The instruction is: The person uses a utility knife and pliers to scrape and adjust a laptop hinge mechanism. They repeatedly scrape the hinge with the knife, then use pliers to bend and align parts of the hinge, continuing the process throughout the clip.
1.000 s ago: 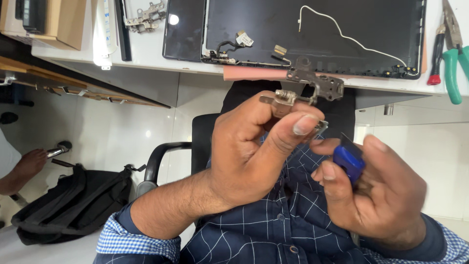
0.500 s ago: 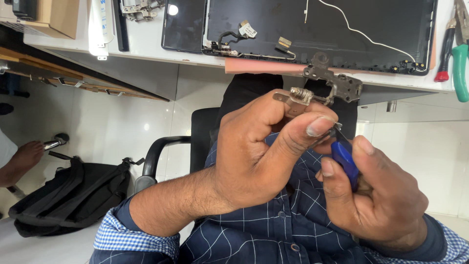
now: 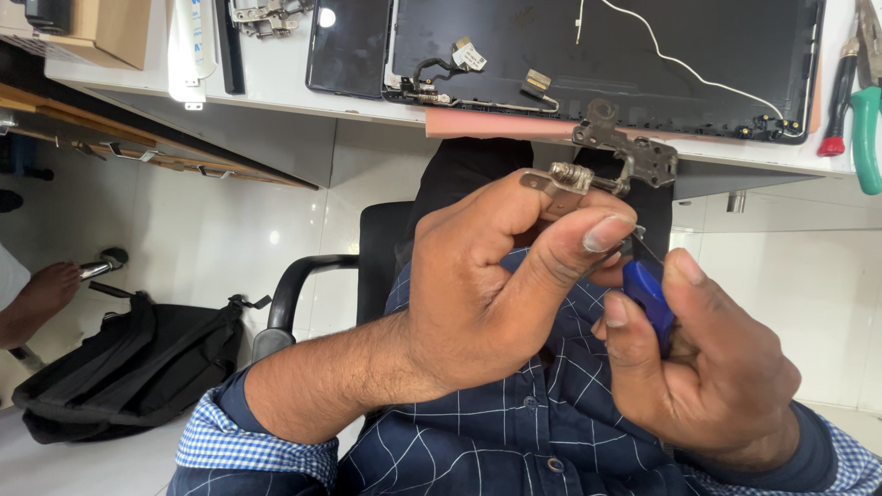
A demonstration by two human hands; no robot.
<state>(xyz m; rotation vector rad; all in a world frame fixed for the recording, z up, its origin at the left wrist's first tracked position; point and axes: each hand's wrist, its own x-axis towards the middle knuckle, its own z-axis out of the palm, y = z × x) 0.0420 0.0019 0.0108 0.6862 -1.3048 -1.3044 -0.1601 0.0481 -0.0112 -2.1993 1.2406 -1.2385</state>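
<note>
Below tabletop's front edge, over lap: left hand closed around metal laptop hinge, now raised nearer edge than second ago. Right hand pinches blue-handled screwdriver, tip brought up against hinge's underside; screw work appears underway.

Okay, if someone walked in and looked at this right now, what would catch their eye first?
Probably the two hands raised mid-frame: the left hand pinches a metal laptop hinge, and the right hand holds a blue-handled screwdriver with its tip up by the left hand's thumb. Behind them, an opened black laptop lid lies on the white desk, with green-handled pliers at far right.
</note>
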